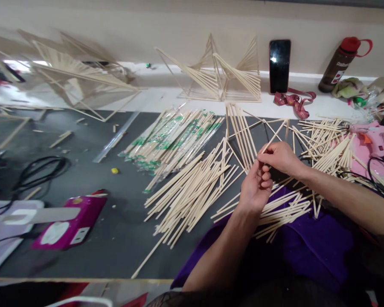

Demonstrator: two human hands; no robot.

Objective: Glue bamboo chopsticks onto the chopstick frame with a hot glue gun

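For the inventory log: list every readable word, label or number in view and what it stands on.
Dark brown water bottle with red cap: white lettering and a label, too blurred to read.
Clear chopstick wrappers with green print: print too small to read.
Magenta box with white labels: no legible text.
Black phone: screen dark, nothing readable.

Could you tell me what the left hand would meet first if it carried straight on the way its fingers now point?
The left hand points up and away, so it would probably first meet the right hand right above it, then the fan of glued sticks. Depth is hard to judge.
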